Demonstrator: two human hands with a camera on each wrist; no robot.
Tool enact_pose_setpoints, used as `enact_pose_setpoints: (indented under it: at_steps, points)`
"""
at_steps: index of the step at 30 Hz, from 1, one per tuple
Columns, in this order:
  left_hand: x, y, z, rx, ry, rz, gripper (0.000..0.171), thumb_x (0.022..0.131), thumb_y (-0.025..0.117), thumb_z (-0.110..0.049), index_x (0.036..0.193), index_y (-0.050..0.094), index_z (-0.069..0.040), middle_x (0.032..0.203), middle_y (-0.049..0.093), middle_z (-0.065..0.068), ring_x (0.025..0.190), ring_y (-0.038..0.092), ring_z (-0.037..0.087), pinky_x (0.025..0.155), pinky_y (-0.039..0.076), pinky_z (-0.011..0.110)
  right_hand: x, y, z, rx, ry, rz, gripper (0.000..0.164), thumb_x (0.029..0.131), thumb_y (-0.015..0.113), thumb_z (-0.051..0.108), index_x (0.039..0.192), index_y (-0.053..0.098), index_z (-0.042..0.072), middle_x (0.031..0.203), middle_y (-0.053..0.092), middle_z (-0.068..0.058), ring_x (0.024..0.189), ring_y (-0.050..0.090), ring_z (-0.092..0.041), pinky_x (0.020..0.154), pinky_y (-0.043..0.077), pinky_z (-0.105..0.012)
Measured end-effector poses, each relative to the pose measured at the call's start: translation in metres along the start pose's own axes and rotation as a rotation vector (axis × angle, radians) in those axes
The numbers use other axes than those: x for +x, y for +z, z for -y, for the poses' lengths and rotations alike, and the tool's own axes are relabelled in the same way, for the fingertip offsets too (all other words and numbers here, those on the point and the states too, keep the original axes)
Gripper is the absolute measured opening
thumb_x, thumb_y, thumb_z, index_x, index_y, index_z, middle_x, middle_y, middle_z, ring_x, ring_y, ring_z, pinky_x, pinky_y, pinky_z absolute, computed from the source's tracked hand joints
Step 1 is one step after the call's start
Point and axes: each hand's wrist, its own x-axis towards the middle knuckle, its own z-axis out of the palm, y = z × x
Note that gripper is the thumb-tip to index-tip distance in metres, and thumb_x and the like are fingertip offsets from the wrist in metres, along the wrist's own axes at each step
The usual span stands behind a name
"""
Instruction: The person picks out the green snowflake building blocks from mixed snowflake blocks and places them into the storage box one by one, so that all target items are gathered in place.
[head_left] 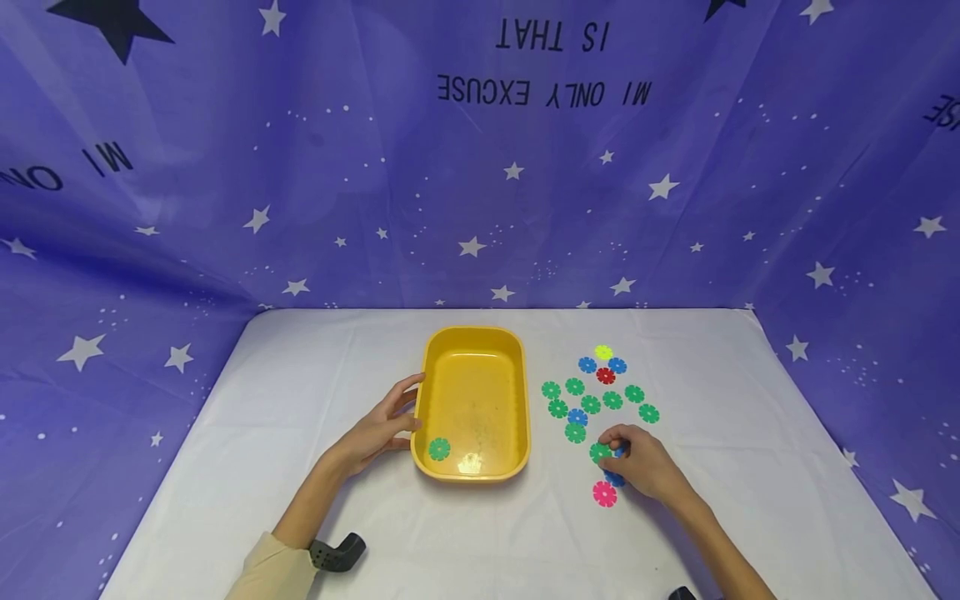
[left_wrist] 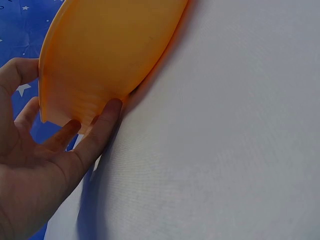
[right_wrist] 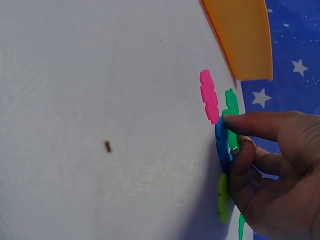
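A yellow plastic tray [head_left: 472, 335] stands on the table with one green notched disc [head_left: 439, 449] lying inside it. My left hand [head_left: 378, 432] touches the tray's left wall from outside, its fingers spread along the rim and side. To the right of the tray, my right hand [head_left: 643, 462] pinches a green interlocking disc [head_left: 600, 452] between thumb and finger. Just below it lie a blue disc [head_left: 615, 480], partly covered by the hand, and a pink disc [head_left: 605, 494]. In the right wrist view, a yellow-green disc [right_wrist: 223, 199] lies beside the fingers.
Several green discs [head_left: 591, 404] are scattered beyond the right hand, with blue discs [head_left: 577, 417] among them. Farther back lie a red disc [head_left: 606, 376] and a yellow disc [head_left: 603, 352]. A white cloth covers the table [head_left: 315, 400]; a purple starred curtain [head_left: 420, 192] hangs around it.
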Motion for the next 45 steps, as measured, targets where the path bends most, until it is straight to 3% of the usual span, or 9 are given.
enact_pose_setpoints:
  at_steps: [11, 19, 31, 37, 41, 45]
  points:
    - [-0.001, 0.000, 0.000, -0.024, -0.002, -0.004, 0.078, 0.091, 0.061, -0.010, 0.157, 0.026, -0.030, 0.164, 0.017, 0.012, 0.144, 0.029, 0.039, 0.095, 0.053, 0.048, 0.000, 0.000, 0.003, 0.045, -0.071, 0.040, 0.021, 0.085, 0.074, 0.001, 0.101, 0.062, 0.010, 0.083, 0.054, -0.003, 0.076, 0.051, -0.018, 0.060, 0.046, -0.024]
    - [-0.001, 0.000, 0.000, -0.005, 0.005, 0.010, 0.078, 0.091, 0.060, -0.010, 0.158, 0.023, -0.028, 0.164, 0.015, 0.015, 0.143, 0.030, 0.041, 0.094, 0.053, 0.047, 0.003, -0.002, 0.013, 0.236, -0.137, 0.107, 0.020, 0.091, 0.070, 0.006, 0.110, 0.064, 0.005, 0.082, 0.062, -0.009, 0.066, 0.057, -0.023, 0.058, 0.049, -0.027]
    - [-0.001, 0.000, -0.001, -0.008, 0.002, 0.002, 0.079, 0.091, 0.061, -0.010, 0.158, 0.024, -0.027, 0.164, 0.016, 0.014, 0.143, 0.030, 0.041, 0.094, 0.053, 0.048, 0.015, 0.019, 0.071, 0.471, -0.239, 0.077, 0.025, 0.091, 0.072, 0.006, 0.114, 0.068, -0.001, 0.093, 0.070, -0.015, 0.086, 0.065, -0.046, 0.077, 0.060, -0.035]
    - [-0.001, 0.001, -0.001, 0.001, 0.007, 0.009, 0.078, 0.091, 0.060, -0.010, 0.158, 0.023, -0.027, 0.164, 0.015, 0.015, 0.143, 0.030, 0.041, 0.095, 0.052, 0.049, 0.025, 0.039, 0.097, 0.507, -0.324, 0.103, 0.025, 0.091, 0.069, 0.003, 0.115, 0.068, -0.004, 0.095, 0.070, -0.015, 0.084, 0.067, -0.041, 0.076, 0.060, -0.041]
    - [-0.001, 0.001, -0.002, 0.000, 0.006, 0.011, 0.079, 0.091, 0.061, -0.009, 0.158, 0.024, -0.027, 0.164, 0.015, 0.014, 0.142, 0.032, 0.042, 0.094, 0.053, 0.049, 0.030, 0.053, 0.113, 0.497, -0.352, 0.115, 0.024, 0.091, 0.070, 0.005, 0.113, 0.070, -0.003, 0.094, 0.070, -0.012, 0.083, 0.067, -0.041, 0.072, 0.060, -0.033]
    - [-0.001, 0.001, -0.001, -0.002, 0.012, 0.011, 0.079, 0.090, 0.061, -0.009, 0.158, 0.024, -0.027, 0.164, 0.014, 0.015, 0.141, 0.033, 0.044, 0.094, 0.053, 0.050, 0.035, 0.067, 0.125, 0.480, -0.361, 0.126, 0.022, 0.090, 0.072, 0.006, 0.111, 0.071, -0.001, 0.092, 0.070, -0.010, 0.080, 0.067, -0.030, 0.070, 0.058, -0.026]
